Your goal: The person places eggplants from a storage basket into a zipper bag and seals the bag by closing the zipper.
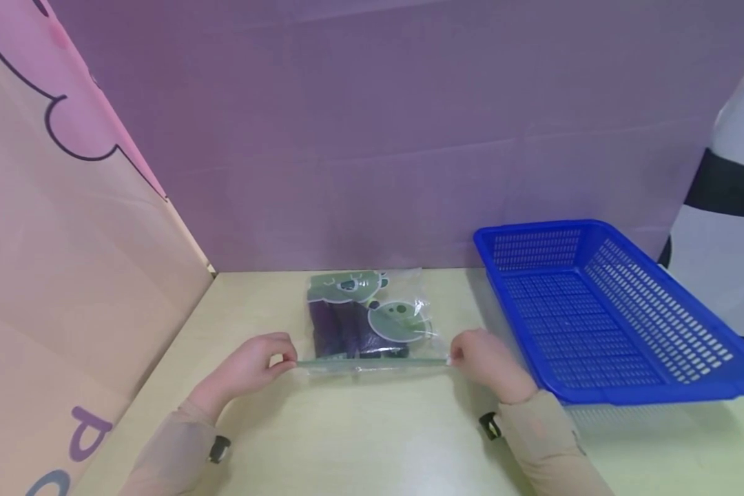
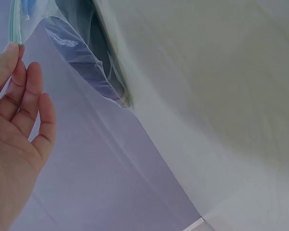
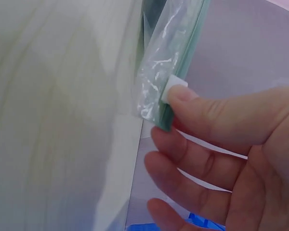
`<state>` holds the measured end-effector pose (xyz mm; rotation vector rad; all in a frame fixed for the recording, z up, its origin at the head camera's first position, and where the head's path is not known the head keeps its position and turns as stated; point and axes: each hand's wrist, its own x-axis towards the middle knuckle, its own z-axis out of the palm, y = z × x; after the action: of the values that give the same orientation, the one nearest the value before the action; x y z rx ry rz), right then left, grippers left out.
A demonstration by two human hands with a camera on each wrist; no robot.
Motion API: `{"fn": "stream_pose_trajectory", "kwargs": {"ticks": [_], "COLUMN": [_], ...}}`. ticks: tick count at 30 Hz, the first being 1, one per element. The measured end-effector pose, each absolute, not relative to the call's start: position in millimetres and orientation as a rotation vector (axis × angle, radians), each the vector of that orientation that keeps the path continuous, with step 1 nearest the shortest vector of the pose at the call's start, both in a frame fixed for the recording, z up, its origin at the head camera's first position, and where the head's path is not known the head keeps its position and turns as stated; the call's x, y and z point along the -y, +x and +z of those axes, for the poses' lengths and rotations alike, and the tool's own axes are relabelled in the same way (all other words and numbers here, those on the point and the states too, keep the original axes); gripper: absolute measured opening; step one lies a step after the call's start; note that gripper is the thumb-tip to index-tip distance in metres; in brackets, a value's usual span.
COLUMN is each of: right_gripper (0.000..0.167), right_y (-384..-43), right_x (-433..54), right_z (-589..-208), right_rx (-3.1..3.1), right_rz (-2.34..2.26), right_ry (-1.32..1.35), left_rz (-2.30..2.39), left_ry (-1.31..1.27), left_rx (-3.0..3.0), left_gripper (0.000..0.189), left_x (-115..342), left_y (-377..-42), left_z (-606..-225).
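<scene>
A clear zip bag (image 1: 372, 317) printed with green animal faces lies on the table, and dark folded cloth-like contents (image 1: 347, 327) show through it. Its green zip strip (image 1: 372, 362) runs along the near edge. My left hand (image 1: 262, 363) pinches the strip's left end between thumb and forefinger; the left wrist view shows the other fingers (image 2: 34, 79) loosely bent. At the right end, my right hand (image 1: 486, 359) pinches a small white slider (image 3: 174, 88) on the strip. What exactly the contents are cannot be made out.
A blue plastic basket (image 1: 521, 337) with slotted walls stands right of the bag, close beside my right forearm. A purple cloth backdrop (image 1: 372, 138) rises behind the table (image 1: 372, 441), and a printed cloth (image 1: 87, 241) hangs at the left.
</scene>
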<state>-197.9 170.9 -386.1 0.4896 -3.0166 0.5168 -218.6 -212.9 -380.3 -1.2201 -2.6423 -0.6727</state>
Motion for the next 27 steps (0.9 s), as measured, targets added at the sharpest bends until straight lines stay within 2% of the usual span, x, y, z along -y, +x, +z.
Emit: {"fn": "stream_pose_trajectory", "kwargs": {"ticks": [13,18,27], "right_gripper": [0.007,0.008,0.009], "right_y": [-196.0,-195.3,-197.3], "right_x": [-170.9,-171.5,-172.8], "right_z": [-385.2,-383.6,-384.4], "right_rx": [3.118,3.138,3.111], "right_rz": [0.594,0.627,0.649], "right_ry": [0.545,0.576,0.636], "left_rz": [-0.611,-0.702,-0.855], "left_ry": [-1.161,-1.143,-1.194], "left_rx": [2.864,2.986,3.013], "left_gripper": [0.011,0.003,0.009], "left_x": [212.5,212.6,211.6], "left_y": [-216.2,-215.7,-213.7], "left_z": [-378.7,-378.5,-383.6]}}
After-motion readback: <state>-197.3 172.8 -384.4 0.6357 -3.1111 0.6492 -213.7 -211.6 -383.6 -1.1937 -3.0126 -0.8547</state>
